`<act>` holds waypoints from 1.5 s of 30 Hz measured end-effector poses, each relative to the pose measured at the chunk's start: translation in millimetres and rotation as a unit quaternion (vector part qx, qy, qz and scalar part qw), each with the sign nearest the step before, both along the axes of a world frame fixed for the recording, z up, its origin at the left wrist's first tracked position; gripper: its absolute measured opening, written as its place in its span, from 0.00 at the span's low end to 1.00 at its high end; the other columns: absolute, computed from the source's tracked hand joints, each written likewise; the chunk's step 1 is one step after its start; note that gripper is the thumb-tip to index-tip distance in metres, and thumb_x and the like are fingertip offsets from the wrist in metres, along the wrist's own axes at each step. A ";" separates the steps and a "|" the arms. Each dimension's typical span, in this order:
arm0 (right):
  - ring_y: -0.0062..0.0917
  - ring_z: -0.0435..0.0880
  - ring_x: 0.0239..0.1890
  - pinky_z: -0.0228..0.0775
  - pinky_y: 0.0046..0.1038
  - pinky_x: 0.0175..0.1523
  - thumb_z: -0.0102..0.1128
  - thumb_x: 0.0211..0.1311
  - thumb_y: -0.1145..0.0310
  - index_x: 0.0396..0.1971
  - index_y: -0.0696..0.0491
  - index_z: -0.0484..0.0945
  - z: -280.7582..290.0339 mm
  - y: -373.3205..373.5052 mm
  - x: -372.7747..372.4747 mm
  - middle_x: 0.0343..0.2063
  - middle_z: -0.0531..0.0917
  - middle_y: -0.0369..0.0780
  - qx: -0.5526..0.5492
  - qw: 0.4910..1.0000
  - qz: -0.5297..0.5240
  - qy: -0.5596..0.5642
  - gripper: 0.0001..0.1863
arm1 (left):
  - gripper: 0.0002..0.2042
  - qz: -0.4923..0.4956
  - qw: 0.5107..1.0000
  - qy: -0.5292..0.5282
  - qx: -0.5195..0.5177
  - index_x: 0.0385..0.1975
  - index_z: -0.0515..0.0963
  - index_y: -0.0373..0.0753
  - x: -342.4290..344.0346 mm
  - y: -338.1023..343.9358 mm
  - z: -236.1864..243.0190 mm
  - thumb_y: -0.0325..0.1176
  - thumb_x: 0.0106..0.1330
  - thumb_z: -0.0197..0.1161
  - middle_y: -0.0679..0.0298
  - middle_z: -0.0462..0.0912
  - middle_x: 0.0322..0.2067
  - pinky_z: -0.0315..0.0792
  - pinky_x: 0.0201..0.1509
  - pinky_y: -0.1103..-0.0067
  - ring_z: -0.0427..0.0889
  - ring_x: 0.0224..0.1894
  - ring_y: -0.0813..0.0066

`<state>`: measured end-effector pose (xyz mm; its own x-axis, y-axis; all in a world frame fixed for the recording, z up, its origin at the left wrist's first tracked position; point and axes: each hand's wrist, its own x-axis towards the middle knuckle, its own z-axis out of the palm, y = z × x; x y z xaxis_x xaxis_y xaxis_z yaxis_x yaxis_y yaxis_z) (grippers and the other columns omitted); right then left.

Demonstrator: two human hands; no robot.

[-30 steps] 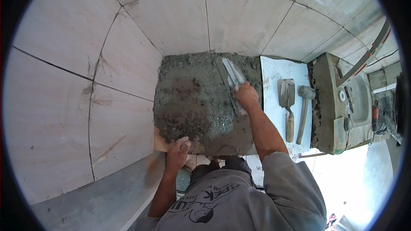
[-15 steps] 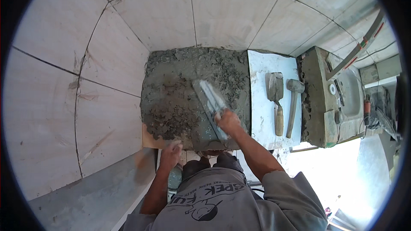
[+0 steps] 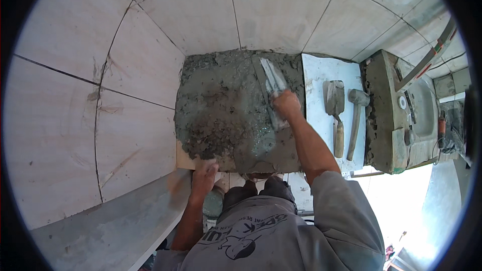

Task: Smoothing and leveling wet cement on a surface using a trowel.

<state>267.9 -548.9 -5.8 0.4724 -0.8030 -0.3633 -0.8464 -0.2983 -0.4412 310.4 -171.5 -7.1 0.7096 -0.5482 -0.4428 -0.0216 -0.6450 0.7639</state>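
Observation:
My right hand (image 3: pixel 287 105) is closed round the grip of a plastering trowel (image 3: pixel 271 76). The trowel's long metal blade lies on the grey wet mortar (image 3: pixel 216 85), near the right side of the bed and slanting up to the left. Much of the grip is hidden under my fingers. Behind the blade the mortar looks smoother; toward the front left it is rough and crumbly. At the front left edge of the bed, my left hand (image 3: pixel 204 174) is curled beside a bare tan strip (image 3: pixel 185 156). What its fingers hold, if anything, does not show.
Right of the mortar, a pale board (image 3: pixel 321 70) bears a pointing trowel (image 3: pixel 335 103) and a mallet (image 3: pixel 357 105). Beyond stands a rough concrete block with a sink (image 3: pixel 422 108), and a long level (image 3: pixel 427 62) leans there. Tiled walls (image 3: pixel 276 10) close off the back and left.
My right hand has pushed the trowel away and to the right across the mortar, turning its blade steeper. My left hand stays at the front edge. The view has shifted slightly.

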 end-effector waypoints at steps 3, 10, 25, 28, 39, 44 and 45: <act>0.47 0.80 0.45 0.71 0.41 0.51 0.52 0.58 0.50 0.37 0.63 0.76 20.7 29.0 10.2 0.39 0.81 0.55 0.198 0.980 0.012 0.023 0.26 | 0.19 -0.006 0.999 -0.034 0.017 0.46 0.76 0.32 -4.2 41.3 -34.6 0.42 0.65 0.55 0.53 0.82 0.36 0.73 0.45 0.75 0.82 0.39 0.65; 0.47 0.81 0.42 0.74 0.40 0.48 0.56 0.55 0.48 0.36 0.62 0.78 -30.1 90.3 -2.6 0.35 0.81 0.57 0.119 0.992 0.047 -0.015 0.28 | 0.19 0.062 0.989 0.135 -0.001 0.48 0.75 0.33 -10.0 1.1 -11.3 0.41 0.65 0.56 0.52 0.82 0.35 0.73 0.45 0.76 0.82 0.37 0.68; 0.41 0.83 0.39 0.75 0.40 0.44 0.55 0.57 0.50 0.44 0.57 0.71 35.8 42.6 -13.2 0.32 0.83 0.49 -0.056 0.916 0.394 0.058 0.25 | 0.20 -0.119 0.940 -0.316 -0.050 0.52 0.71 0.36 16.7 -97.5 12.1 0.37 0.61 0.59 0.51 0.71 0.54 0.64 0.59 0.62 0.70 0.57 0.53; 0.40 0.83 0.37 0.75 0.41 0.42 0.55 0.57 0.56 0.40 0.56 0.71 19.0 9.0 3.4 0.29 0.83 0.47 -0.142 0.911 0.388 0.011 0.19 | 0.22 -0.150 0.916 -0.371 -0.026 0.55 0.68 0.37 43.4 -145.8 13.7 0.36 0.62 0.58 0.52 0.68 0.58 0.58 0.62 0.55 0.65 0.62 0.53; 0.41 0.84 0.32 0.75 0.40 0.38 0.56 0.55 0.59 0.38 0.55 0.71 -10.2 -41.2 55.8 0.27 0.83 0.48 -0.159 0.900 0.403 0.033 0.16 | 0.23 -0.229 0.879 -0.417 0.038 0.58 0.66 0.35 114.0 -261.6 -56.8 0.36 0.64 0.55 0.54 0.67 0.59 0.51 0.67 0.57 0.62 0.64 0.57; 0.41 0.84 0.32 0.76 0.39 0.39 0.56 0.54 0.62 0.39 0.55 0.71 -10.5 -66.6 77.6 0.29 0.83 0.49 -0.168 0.881 0.440 0.037 0.15 | 0.21 -0.206 0.879 -0.428 0.046 0.56 0.68 0.33 125.9 -284.9 -62.3 0.36 0.65 0.54 0.52 0.69 0.58 0.53 0.67 0.59 0.64 0.63 0.56; 0.41 0.84 0.34 0.76 0.39 0.40 0.57 0.55 0.61 0.40 0.54 0.72 -10.3 -67.8 84.8 0.30 0.83 0.49 -0.160 0.887 0.431 0.050 0.16 | 0.21 -0.196 0.884 -0.422 0.043 0.55 0.69 0.34 131.4 -289.7 -62.3 0.36 0.64 0.55 0.52 0.69 0.58 0.53 0.67 0.60 0.64 0.63 0.55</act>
